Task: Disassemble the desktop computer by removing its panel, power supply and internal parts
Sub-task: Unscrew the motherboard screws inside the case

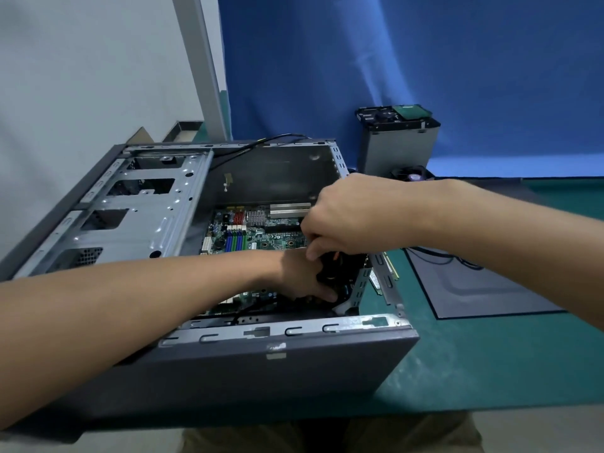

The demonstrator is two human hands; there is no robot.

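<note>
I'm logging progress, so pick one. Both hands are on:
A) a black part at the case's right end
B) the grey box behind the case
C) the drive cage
A: the left hand and right hand both grip the black part inside the case, over the motherboard.

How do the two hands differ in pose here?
The left hand is low inside the case, gripping the black part from beneath; the right hand is above, fingers curled down onto it. The left forearm crosses the case's near wall; the right forearm its right side. Both hold the same part.
</note>
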